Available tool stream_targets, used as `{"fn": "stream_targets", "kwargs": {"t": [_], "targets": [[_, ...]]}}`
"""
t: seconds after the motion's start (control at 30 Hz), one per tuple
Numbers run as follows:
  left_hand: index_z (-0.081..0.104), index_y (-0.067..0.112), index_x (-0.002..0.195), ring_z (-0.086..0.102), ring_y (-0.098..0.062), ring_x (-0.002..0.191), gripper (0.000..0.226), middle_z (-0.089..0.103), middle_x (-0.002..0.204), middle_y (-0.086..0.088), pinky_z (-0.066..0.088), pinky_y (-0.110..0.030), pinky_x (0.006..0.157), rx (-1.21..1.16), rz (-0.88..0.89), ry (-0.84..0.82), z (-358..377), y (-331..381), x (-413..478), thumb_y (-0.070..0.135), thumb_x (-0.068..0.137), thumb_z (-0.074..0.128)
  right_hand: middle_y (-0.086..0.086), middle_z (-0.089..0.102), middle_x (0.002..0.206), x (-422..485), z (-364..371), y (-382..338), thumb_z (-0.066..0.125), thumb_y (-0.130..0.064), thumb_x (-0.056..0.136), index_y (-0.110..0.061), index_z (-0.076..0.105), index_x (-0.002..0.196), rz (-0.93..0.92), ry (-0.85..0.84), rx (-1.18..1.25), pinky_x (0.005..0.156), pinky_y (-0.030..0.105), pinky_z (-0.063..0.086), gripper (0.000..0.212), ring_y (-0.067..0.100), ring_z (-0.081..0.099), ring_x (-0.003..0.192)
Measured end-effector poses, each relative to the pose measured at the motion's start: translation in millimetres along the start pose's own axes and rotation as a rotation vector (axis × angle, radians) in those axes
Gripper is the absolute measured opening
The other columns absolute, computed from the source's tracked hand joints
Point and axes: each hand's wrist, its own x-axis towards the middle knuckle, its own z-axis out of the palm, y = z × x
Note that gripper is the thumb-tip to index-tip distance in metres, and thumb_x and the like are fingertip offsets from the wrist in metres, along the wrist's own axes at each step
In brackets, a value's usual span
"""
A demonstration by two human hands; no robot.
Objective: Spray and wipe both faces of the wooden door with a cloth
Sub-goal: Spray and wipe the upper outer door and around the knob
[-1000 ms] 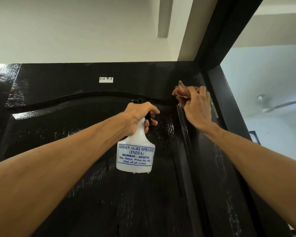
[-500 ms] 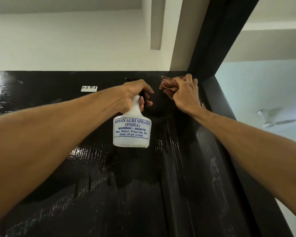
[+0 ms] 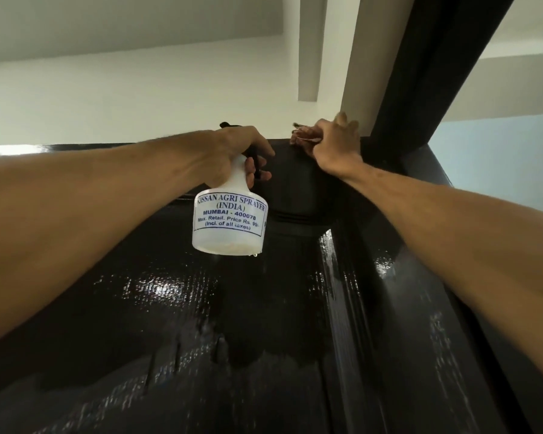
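1. The wooden door (image 3: pixel 264 339) fills the whole lower half of the frame, dark and glossy, seen steeply from below. Its top edge runs across the middle of the frame. Wet streaks catch the light on the panel at lower centre, and a raised vertical moulding climbs just right of centre.
2. Above it, white wall and ceiling (image 3: pixel 138 89) take the upper left, with a white beam dropping in at top centre.
3. The dark door frame (image 3: pixel 436 73) slants through the upper right and comes down to the door's top corner, just right of the right hand.
4. Dead centre hangs the spray bottle (image 3: pixel 229 220): white, upright, in front of the door's upper panel, blue-printed label facing us. There's a drop clinging to its lower right rim.
5. The left hand (image 3: pixel 235 151), just above centre, is wrapped round the bottle's neck, fingers curled over the black trigger (image 3: pixel 256 166).
6. The right hand (image 3: pixel 336 142) is up at the door's top edge, right of centre, fingers clenched on the cloth and pressing it to the wood. It is near the left hand but not touching it.
7. The cloth (image 3: pixel 303 134) is a reddish-brown bunch poking out at the left of that fist, right on the top edge; most of it is hidden in the grip.
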Motion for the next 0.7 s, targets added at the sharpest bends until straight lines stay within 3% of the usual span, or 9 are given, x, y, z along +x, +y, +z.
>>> {"fn": "stream_targets", "kwargs": {"t": [0.07, 0.2, 0.27, 0.4, 0.5, 0.7], "targets": [[0.056, 0.007, 0.082, 0.046, -0.006, 0.027, 0.019, 0.065, 0.093, -0.011, 0.042, -0.013, 0.040, 0.019, -0.008, 0.009, -7.2, 0.1, -1.9, 0.011, 0.093, 0.070, 0.012, 0.044, 0.135, -1.2, 4.8, -13.8, 0.062, -0.018, 0.094, -0.018, 0.064, 0.126, 0.007, 0.011, 0.029, 0.105, 0.044, 0.043, 0.032, 0.036, 0.041, 0.121], [0.059, 0.008, 0.081, 0.043, -0.004, 0.029, 0.018, 0.066, 0.076, -0.008, 0.040, -0.014, 0.038, 0.037, -0.042, 0.059, -30.7, 3.0, -0.7, 0.014, 0.093, 0.070, 0.011, 0.047, 0.127, -14.0, 14.3, -73.7, 0.055, -0.012, 0.094, -0.021, 0.062, 0.135, -0.279, -0.124, 0.195, 0.101, 0.042, 0.042, 0.043, 0.032, 0.041, 0.117], [0.059, 0.009, 0.081, 0.041, -0.003, 0.031, 0.018, 0.068, 0.072, -0.009, 0.041, -0.015, 0.037, 0.039, -0.056, 0.082, -36.8, 5.3, -0.1, 0.016, 0.092, 0.071, 0.010, 0.048, 0.126, -15.6, 10.2, -72.4, 0.058, -0.016, 0.095, -0.021, 0.061, 0.138, -0.301, -0.135, 0.211, 0.102, 0.042, 0.042, 0.044, 0.031, 0.042, 0.117], [0.055, 0.009, 0.079, 0.038, -0.003, 0.028, 0.021, 0.069, 0.066, -0.012, 0.041, -0.013, 0.039, 0.058, -0.060, 0.065, -32.6, 6.9, -4.9, 0.015, 0.093, 0.071, 0.010, 0.053, 0.123, -15.4, -2.4, 1.4, 0.073, -0.033, 0.091, -0.024, 0.069, 0.125, -0.124, 0.001, 0.121, 0.100, 0.044, 0.050, 0.036, 0.030, 0.050, 0.112], [0.055, 0.009, 0.078, 0.039, -0.003, 0.028, 0.023, 0.069, 0.074, -0.012, 0.041, -0.014, 0.039, 0.048, -0.071, 0.052, -32.7, 5.1, -8.9, 0.015, 0.092, 0.072, 0.016, 0.051, 0.130, -24.4, -9.3, 46.6, 0.070, -0.025, 0.092, -0.019, 0.065, 0.132, -0.006, 0.054, 0.075, 0.102, 0.050, 0.046, 0.041, 0.040, 0.048, 0.116], [0.057, 0.009, 0.077, 0.040, -0.002, 0.031, 0.023, 0.072, 0.068, -0.012, 0.043, -0.014, 0.041, 0.051, -0.083, 0.027, -24.0, 8.4, -15.2, 0.017, 0.091, 0.073, 0.018, 0.045, 0.138, -15.4, -22.7, 54.3, 0.062, -0.018, 0.092, -0.017, 0.064, 0.132, 0.122, 0.083, 0.045, 0.102, 0.047, 0.042, 0.040, 0.043, 0.043, 0.120]]}}
